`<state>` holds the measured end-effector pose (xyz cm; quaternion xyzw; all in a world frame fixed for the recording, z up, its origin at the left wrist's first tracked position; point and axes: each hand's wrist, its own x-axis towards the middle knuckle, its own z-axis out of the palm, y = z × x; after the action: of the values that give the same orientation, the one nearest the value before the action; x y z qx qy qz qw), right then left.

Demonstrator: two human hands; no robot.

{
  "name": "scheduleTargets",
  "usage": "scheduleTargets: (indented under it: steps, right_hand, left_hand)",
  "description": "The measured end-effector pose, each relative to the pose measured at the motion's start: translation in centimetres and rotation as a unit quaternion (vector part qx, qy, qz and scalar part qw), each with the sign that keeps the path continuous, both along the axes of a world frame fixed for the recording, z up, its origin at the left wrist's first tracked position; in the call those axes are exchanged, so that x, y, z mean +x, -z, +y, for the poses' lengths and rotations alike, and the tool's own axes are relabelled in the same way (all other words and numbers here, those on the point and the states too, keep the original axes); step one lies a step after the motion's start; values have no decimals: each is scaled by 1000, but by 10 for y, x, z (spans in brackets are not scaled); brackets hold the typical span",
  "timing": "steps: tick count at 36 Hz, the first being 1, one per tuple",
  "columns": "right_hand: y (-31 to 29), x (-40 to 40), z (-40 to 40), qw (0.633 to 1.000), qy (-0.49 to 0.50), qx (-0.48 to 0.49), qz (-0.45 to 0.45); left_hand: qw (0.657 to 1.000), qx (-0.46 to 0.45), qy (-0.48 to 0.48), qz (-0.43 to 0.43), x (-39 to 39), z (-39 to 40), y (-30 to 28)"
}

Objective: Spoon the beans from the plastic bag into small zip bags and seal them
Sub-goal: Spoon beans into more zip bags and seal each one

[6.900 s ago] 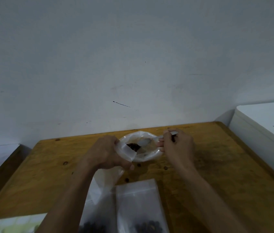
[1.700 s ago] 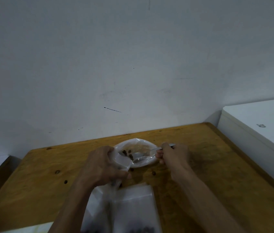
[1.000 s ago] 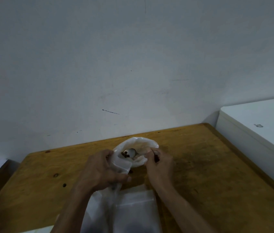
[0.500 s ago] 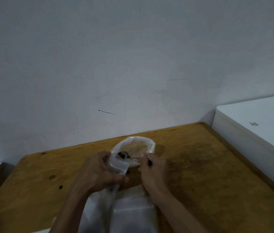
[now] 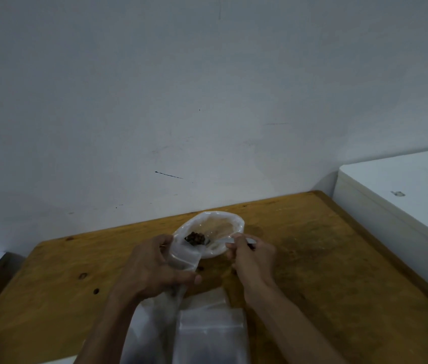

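Spoon's loaded with beans over the plastic bag!
L hand [image 5: 152, 266] grips a small zip bag [image 5: 181, 256] at its mouth, fingers curled round it. R hand [image 5: 252, 254] pinches the spoon [image 5: 223, 240] handle, beans [image 5: 195, 237] heaped on the bowl at 9 o'clock inside the plastic bag [image 5: 223, 227]. Two more zip bags [image 5: 210, 334] lie at 6 o'clock on the wooden table [image 5: 325, 258]; white box [image 5: 404, 190] at 3 o'clock.

A wooden table [image 5: 312, 271] carries everything. The rolled-open plastic bag [image 5: 223, 227] rests on it just beyond the gripping hands; flat zip bags [image 5: 210, 329] lie on it nearer than the grip, between the forearms.
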<state>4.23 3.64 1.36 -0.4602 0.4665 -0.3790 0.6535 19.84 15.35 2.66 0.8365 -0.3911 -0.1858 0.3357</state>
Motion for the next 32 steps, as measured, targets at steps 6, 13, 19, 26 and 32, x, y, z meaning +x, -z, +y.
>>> scheduleTargets:
  steps: [6,13,19,26,32]
  right_hand:
    - [-5,-8,-12,1000,13,-9,-4]
    - [-13,-14,-18,1000,4,-20,-19]
    - [-21,-20,-16,999,-13,-40,-21]
    - [-27,-19,0,980,-84,-178,11]
    - [-25,-19,5,906,-119,-401,59]
  left_hand:
    - [1000,-9,5,7,0,0,-1]
    - [1000,-6,9,11,2,0,2]
    - [1000,-15,2,17,5,0,5]
    - [999,-37,5,26,7,0,9]
    - [998,-58,0,2,8,2,10]
